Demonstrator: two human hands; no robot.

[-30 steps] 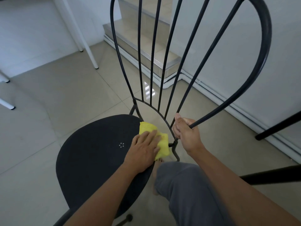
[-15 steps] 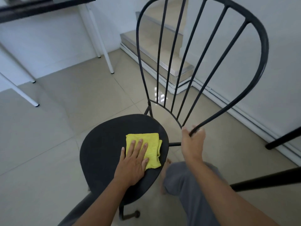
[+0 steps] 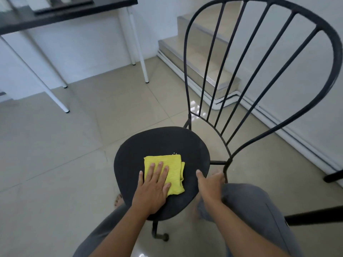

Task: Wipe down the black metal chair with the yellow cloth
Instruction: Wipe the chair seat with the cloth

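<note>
Wholly inside seat edge: yellow cloth.

LIGHT: we record soft, even, diffuse light, shadows faint | GLARE: white patches on floor tiles beyond the right hand | BLUR: table far beyond the left hand smeared; right hand slightly soft | DISTORTION: chair back bows at our frame edge

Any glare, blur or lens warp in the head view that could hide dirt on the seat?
Head view: seat is matte and evenly lit, no glare; bright reflections sit on the floor tiles; the table at top left is blurred; the wide lens bows the chair back outward.
</note>
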